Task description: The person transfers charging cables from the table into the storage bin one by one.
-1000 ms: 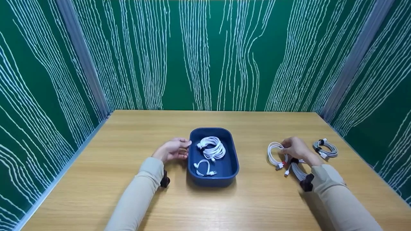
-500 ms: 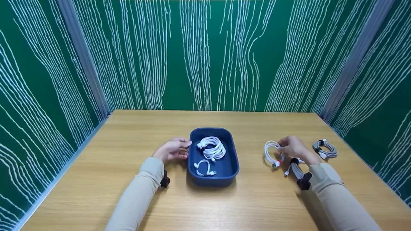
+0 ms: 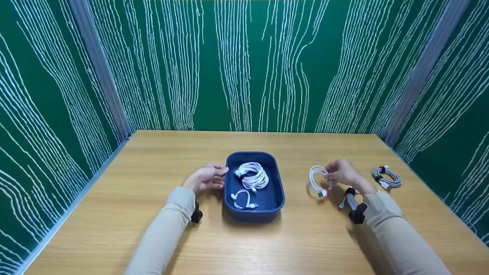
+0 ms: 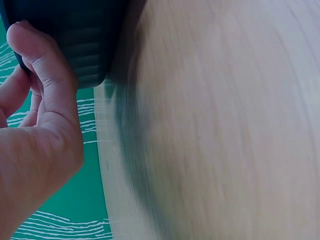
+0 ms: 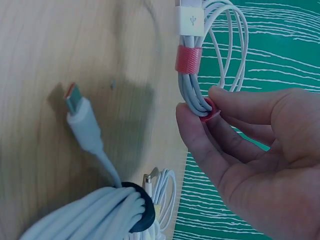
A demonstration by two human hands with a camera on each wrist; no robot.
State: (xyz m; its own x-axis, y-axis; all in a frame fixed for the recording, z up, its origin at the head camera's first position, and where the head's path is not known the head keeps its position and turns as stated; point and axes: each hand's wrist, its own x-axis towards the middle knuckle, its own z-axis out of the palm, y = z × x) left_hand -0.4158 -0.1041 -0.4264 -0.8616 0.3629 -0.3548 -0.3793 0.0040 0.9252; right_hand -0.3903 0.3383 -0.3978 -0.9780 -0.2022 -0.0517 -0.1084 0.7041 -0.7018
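Observation:
A dark blue bin stands mid-table, its rim pinched at the left side between thumb and fingers of my left hand. In the left wrist view the thumb lies against the bin's wall. Thumb and fingertips of my right hand pinch a coiled white USB cable, raised off the table, wrapped with a red strap. Inside the bin lie a large white cable coil and a short white cable.
Below my right wrist lies a thick grey-white cable bundle with a black tie. Farther right is a grey cable coil on the wooden table. Green walls with white lines enclose the back and sides.
My right hand has moved left toward the bin, taking the red-strapped USB cable with it. My left hand and the bin stay in place.

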